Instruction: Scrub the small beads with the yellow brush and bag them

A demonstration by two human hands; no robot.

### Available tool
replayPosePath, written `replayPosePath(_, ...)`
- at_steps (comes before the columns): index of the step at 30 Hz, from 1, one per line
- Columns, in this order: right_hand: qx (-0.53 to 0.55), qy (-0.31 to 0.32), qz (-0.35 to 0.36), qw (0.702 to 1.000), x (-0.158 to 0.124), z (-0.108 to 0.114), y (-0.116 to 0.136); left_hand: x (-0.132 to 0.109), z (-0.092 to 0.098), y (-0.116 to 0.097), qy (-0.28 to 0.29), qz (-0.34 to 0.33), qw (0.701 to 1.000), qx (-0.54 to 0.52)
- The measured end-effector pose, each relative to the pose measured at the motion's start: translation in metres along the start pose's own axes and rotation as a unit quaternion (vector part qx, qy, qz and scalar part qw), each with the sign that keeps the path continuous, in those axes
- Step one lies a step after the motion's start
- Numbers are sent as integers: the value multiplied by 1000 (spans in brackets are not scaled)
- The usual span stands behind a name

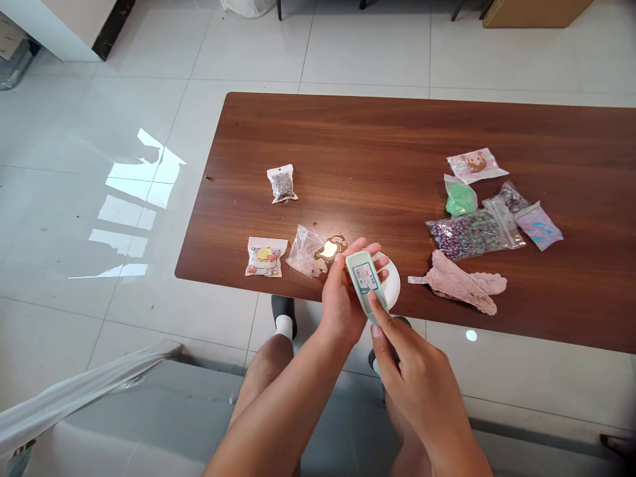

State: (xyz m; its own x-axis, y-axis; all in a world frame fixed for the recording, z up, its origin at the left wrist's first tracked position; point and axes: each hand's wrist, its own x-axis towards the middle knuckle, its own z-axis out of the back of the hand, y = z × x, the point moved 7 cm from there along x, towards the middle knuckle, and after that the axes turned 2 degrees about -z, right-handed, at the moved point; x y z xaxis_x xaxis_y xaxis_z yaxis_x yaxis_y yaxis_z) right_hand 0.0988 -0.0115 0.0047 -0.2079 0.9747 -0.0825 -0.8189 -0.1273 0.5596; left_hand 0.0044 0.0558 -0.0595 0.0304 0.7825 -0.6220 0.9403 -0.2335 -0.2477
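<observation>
The left hand [342,301] cradles a pale green labelled tube [368,281], its fingers [358,250] curled closed behind it, while the right hand [417,377] pinches the tube's lower end in a narrow grip. Just behind lies a white round dish [391,281], with pink lace fabric [460,283] to the right. Left of the hands sit a clear plastic bag [304,250] and a duck-printed packet [265,257]. Farther off, a bag of purple-green beads [470,233] and a small bag of dark beads [281,183] lie on the brown wood worktop [397,132], apart from both hands.
</observation>
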Motion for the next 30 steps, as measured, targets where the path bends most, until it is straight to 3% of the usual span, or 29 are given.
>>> replayPosePath(6,-3,9,6,1000,1,-4,-1,0,1,0,-13,-11,1000,7)
replayPosePath(15,-44,-89,9,995,0,2,-4,2,-1,1,2,-1,1000,-2)
replayPosePath(21,-57,-112,-7,992,6,1,-6,1,3,5,-9,10,1000,-5)
replayPosePath(26,-32,-139,-20,990,12,4,-7,-1,1,4,13,-15,1000,-10)
replayPosePath(30,48,-147,-59,986,11,10,-13,-1,0,3,10,-16,1000,-20)
